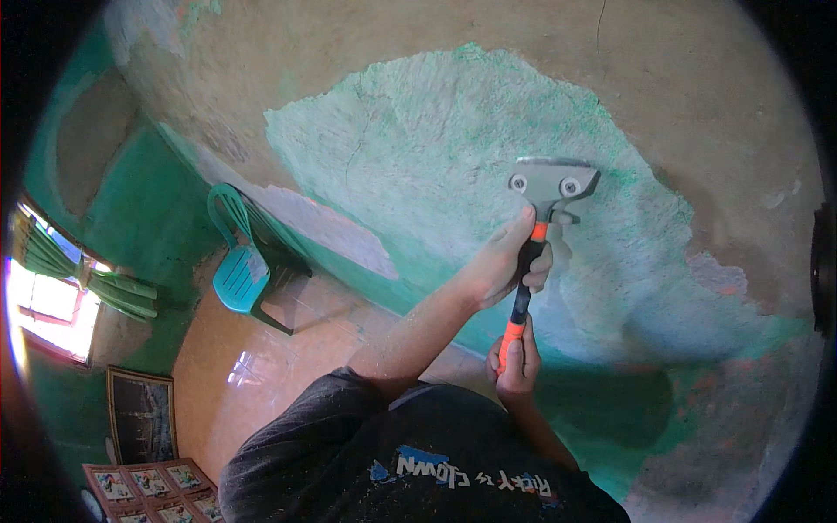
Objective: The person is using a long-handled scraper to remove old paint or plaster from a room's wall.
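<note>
A scraper [551, 185] with a wide grey metal head, two round screws and a black and orange handle is in both my hands. My left hand [516, 257] is closed round the upper handle, its thumb lying up toward the head. Lower down, my right hand [516, 359] grips the orange end of the handle. The blade edge points up, in front of a rough pale green-white patch on the wall [418, 131]. Whether the blade touches the wall I cannot tell. Dust speckles my left forearm.
Bare grey-brown plaster [715, 96] surrounds the pale patch. To the left, a green plastic chair [241, 277] stands by the wall on a shiny tiled floor [296, 349]. Farther left are a window [54, 296] with a green curtain [122, 292], a framed picture [142, 414] and a photo panel [148, 481].
</note>
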The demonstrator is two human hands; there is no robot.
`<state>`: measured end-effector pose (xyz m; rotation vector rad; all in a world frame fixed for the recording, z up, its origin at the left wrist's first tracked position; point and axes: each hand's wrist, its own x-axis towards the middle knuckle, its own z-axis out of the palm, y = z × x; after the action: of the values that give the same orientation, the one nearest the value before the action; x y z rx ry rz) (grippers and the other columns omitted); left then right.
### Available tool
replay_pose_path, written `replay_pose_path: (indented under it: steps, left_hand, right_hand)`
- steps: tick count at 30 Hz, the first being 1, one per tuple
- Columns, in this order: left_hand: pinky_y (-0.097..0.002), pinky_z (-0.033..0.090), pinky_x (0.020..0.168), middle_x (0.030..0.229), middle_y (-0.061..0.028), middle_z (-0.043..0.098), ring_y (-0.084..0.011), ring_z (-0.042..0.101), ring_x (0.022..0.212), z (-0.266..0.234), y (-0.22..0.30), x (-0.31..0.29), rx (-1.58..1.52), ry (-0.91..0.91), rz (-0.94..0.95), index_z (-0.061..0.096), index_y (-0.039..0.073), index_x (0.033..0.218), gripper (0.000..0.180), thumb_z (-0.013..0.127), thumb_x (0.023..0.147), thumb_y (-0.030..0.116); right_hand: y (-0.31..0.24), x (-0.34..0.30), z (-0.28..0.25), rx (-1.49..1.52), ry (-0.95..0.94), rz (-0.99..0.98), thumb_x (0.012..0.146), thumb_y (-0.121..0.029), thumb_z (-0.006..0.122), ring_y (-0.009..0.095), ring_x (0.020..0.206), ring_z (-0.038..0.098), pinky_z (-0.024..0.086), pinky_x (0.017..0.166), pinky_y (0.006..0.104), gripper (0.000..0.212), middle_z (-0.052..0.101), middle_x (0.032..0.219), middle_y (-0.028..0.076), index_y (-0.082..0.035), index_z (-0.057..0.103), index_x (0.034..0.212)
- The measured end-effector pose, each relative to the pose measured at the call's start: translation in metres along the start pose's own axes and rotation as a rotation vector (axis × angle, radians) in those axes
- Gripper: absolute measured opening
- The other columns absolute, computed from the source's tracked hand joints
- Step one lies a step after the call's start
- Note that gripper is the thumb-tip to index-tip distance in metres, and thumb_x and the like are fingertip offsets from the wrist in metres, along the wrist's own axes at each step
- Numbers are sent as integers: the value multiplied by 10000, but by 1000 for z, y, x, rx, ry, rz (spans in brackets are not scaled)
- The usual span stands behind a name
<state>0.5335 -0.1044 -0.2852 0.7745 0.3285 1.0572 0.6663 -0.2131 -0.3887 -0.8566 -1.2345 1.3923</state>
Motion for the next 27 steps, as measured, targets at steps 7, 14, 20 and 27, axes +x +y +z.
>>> replay_pose_path:
  steps: [7, 14, 20, 27]
  left_hand:
    - [-282, 364, 598, 679, 9, 398, -126, 380, 574, -1, -13, -4, 2, 29, -7, 481, 104, 1313, 601, 255, 1042, 591]
    - [-274, 343, 579, 671, 12, 394, -125, 372, 573, 4, -2, 2, 24, 12, 10, 491, 106, 1294, 601, 257, 1039, 597]
    - [-274, 350, 590, 682, 5, 405, -133, 371, 578, -2, -15, -4, -11, 60, -38, 490, 106, 1293, 594, 246, 1044, 587]
    - [-280, 346, 580, 691, -2, 403, -133, 369, 577, 9, -1, 7, 36, -11, 28, 487, 114, 1290, 585, 259, 1040, 591]
  right_hand:
    - [19, -3, -11, -87, 14, -5, 1065, -244, 321, 88, 475, 393, 353, 425, 238, 539, 446, 648, 23, -27, 209, 1546]
    - [13, 4, -5, -38, 16, -62, 1065, -254, 328, 88, 468, 388, 363, 433, 242, 550, 443, 644, 24, -37, 204, 1554]
    - [21, -2, -13, -111, 17, -11, 1061, -248, 332, 92, 464, 393, 362, 427, 243, 549, 440, 628, 25, -20, 215, 1546]
    - [8, 6, -13, -99, 12, -103, 1060, -240, 341, 91, 468, 404, 367, 429, 244, 551, 441, 626, 21, -21, 212, 1548]
